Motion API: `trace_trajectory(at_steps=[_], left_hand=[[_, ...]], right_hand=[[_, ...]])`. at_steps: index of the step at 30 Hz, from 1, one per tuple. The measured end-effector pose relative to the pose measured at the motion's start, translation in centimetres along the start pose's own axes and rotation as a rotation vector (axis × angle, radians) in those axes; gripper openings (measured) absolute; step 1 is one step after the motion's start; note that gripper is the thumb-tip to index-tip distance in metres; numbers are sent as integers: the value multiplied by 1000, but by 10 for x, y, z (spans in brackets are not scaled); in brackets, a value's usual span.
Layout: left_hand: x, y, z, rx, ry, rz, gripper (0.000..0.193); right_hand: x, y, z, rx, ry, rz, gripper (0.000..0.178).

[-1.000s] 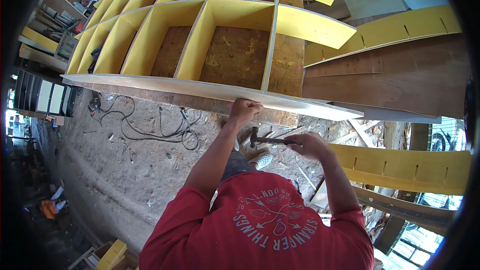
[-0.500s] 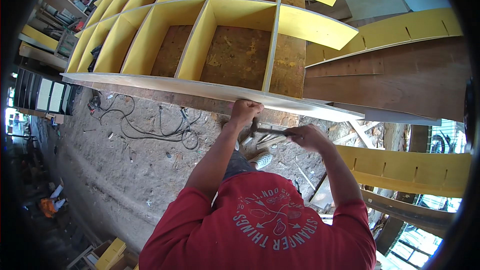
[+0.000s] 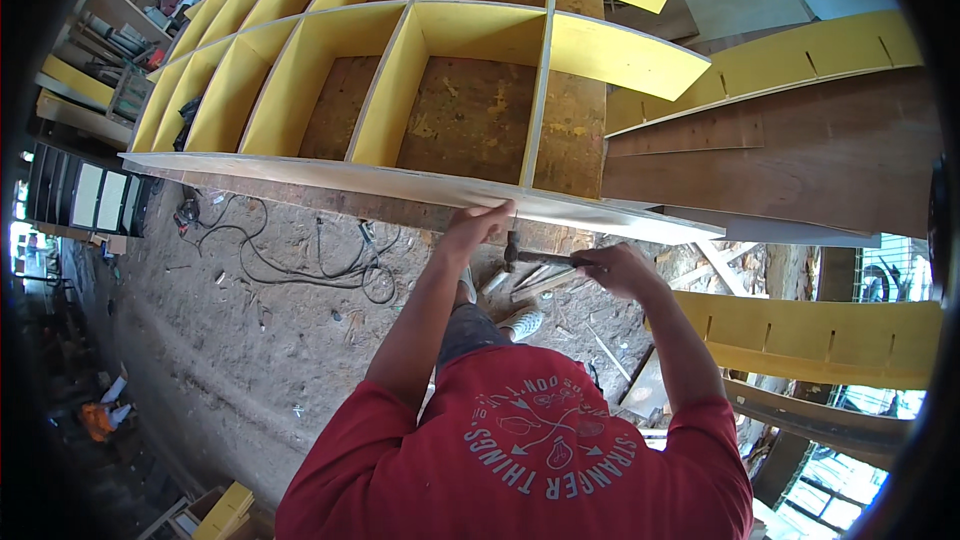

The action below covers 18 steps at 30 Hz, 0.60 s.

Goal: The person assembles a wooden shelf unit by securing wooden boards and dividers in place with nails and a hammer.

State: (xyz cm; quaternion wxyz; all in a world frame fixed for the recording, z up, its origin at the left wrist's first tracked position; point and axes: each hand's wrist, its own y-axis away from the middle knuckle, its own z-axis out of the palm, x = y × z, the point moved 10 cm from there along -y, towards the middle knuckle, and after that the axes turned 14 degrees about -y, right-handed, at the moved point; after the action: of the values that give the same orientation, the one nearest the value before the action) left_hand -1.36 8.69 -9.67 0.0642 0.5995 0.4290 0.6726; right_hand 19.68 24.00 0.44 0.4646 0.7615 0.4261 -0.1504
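A large yellow grid of shelf compartments [image 3: 420, 90] lies flat before me, edged by a pale plywood board [image 3: 330, 178] along its near side. My left hand [image 3: 478, 227] presses against that board's lower edge, fingers pinched together as if holding something small that I cannot make out. My right hand [image 3: 618, 270] grips the handle of a hammer [image 3: 528, 256], whose dark head sits just right of my left hand, close to the board's edge. My red shirt fills the lower middle.
Black cables [image 3: 300, 250] snake over the dirt floor at the left. Slotted yellow panels [image 3: 820, 340] and brown boards [image 3: 790, 155] lie to the right. Wood offcuts [image 3: 545, 282] are scattered under my hands. Shelving stands at the far left.
The hammer has swung from lower down up toward the board's edge beside my left hand. My left hand has stayed on the board.
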Motion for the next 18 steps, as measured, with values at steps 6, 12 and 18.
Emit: trace_trajectory(at_steps=[6, 12, 18], left_hand=[[-1, 11, -57, 276, 765, -13, 115], [3, -2, -60, 346, 609, 13, 79], [6, -7, -64, 339, 611, 24, 75]], right_hand=[[-11, 7, 25, -218, 163, -62, 36], [-6, -2, 19, -151, -37, -69, 34], [11, -18, -3, 38, -151, -10, 36]])
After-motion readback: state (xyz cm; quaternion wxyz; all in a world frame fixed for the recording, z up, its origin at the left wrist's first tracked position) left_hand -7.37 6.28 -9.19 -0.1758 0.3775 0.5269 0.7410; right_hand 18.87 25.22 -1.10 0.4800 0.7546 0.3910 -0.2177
